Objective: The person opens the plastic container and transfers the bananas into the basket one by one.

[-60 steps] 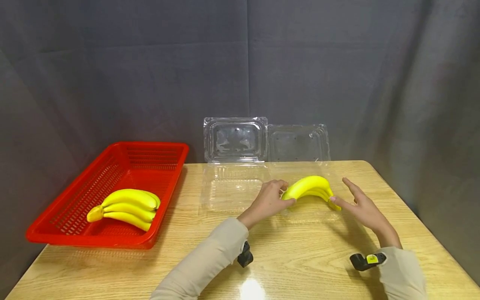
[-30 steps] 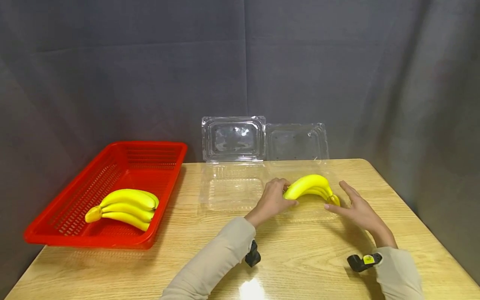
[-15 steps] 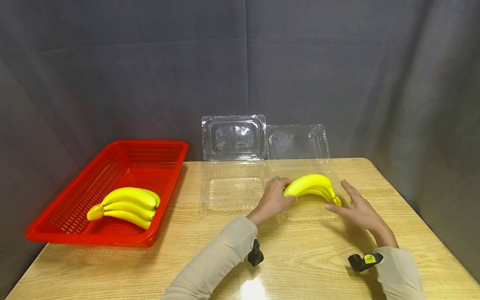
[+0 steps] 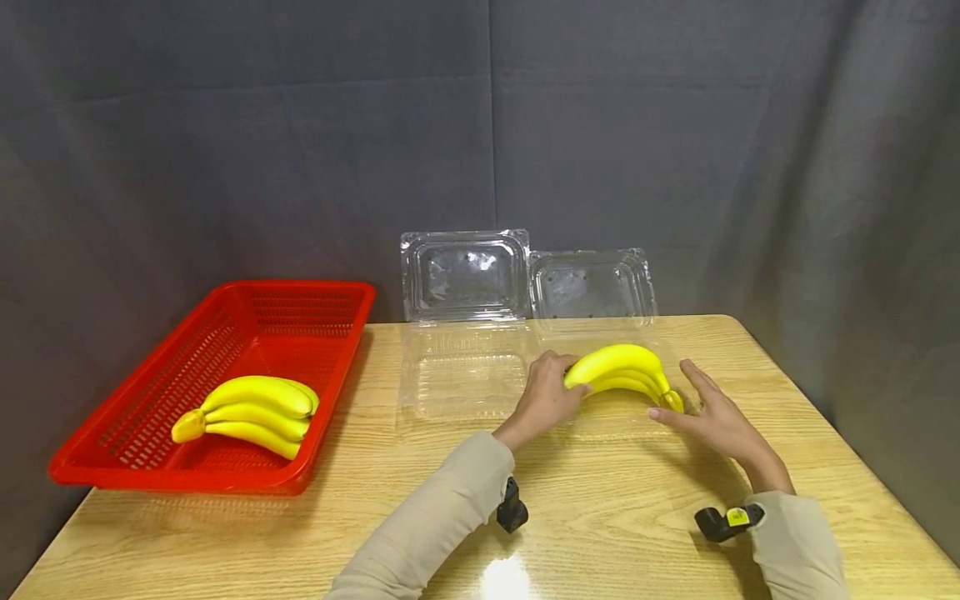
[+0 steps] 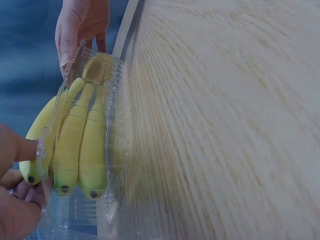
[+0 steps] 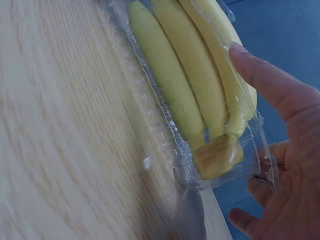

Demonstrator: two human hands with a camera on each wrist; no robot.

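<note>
A bunch of yellow bananas [image 4: 618, 367] lies in the base of the right-hand clear plastic clamshell box [image 6: 175, 132], its stem end towards the right. My left hand [image 4: 547, 390] grips the tip end of the bunch, thumb on the near side and fingers behind, close to the box rim in the left wrist view. At the stem end my right hand [image 4: 716, 417] is spread, thumb by the near rim and fingers beyond the box end. Its thumb [image 6: 260, 72] overlaps the clear wall in the right wrist view.
A red perforated basket [image 4: 337, 392] on the left holds another banana bunch [image 4: 258, 408]. Left of the worked box stands a second open clamshell [image 4: 465, 383], its lid [image 4: 465, 275] upright. The other lid [image 4: 592, 287] is also raised. A grey curtain [image 4: 480, 125] hangs behind the table [image 4: 600, 517].
Over two seconds my left hand has shifted slightly right and the bunch has rolled a little, showing more of its lower bananas. My right thumb has drawn slightly left, off the stem.
</note>
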